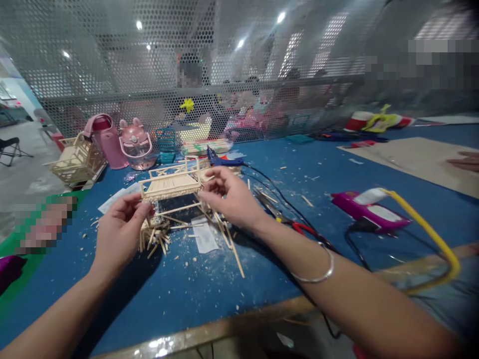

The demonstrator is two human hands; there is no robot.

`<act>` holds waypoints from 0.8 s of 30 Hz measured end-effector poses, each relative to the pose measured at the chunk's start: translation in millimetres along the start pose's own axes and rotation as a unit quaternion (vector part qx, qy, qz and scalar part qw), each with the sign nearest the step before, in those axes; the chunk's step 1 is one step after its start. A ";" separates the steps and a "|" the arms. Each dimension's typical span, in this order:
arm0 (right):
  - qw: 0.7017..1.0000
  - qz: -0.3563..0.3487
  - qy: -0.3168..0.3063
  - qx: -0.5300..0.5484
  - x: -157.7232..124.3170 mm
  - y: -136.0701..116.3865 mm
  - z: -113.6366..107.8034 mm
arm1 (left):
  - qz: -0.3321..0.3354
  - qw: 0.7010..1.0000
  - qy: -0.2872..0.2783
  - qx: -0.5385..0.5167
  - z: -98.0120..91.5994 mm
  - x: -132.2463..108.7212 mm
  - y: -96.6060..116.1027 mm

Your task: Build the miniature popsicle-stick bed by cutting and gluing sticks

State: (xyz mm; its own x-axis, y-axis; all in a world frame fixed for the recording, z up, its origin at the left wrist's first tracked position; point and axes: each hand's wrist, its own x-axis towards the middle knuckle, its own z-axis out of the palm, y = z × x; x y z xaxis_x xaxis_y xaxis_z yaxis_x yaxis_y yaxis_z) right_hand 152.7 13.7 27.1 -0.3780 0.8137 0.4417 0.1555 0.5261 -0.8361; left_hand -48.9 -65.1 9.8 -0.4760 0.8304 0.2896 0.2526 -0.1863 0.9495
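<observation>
A small model built of thin wooden sticks (pixel 174 185), with a slatted platform and a rail frame, is held up between my two hands over the blue table. My left hand (pixel 121 224) pinches its near left corner, thumb and fingers closed. At the opposite end my right hand (pixel 232 194) grips the right edge with curled fingers, a silver bangle on that wrist. Below the model lies a heap of loose cut sticks (pixel 157 238), partly hidden by it. A white paper slip (pixel 205 235) rests beside the heap.
Red-handled pliers (pixel 305 228), a blue glue gun (pixel 226 160) with its cord and a purple power strip (pixel 374 212) with a yellow cable lie right. Pink bottles (pixel 108 142) and another stick model (pixel 77 159) stand back left. Another person's hand (pixel 466 162) shows far right.
</observation>
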 end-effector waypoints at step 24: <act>0.818 0.006 -0.073 -0.570 105.8 93.5 -64.1 | -0.028 0.995 -0.077 -0.061 5.8 0.4 -3.8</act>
State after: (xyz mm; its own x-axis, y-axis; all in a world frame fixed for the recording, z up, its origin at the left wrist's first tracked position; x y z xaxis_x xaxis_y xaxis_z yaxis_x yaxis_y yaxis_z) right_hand 185.7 164.8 16.5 -0.4624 0.8262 0.3218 0.8791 0.4745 0.0447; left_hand -45.2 -61.1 5.6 -0.3501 0.9098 0.2229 0.1213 -0.1919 0.9739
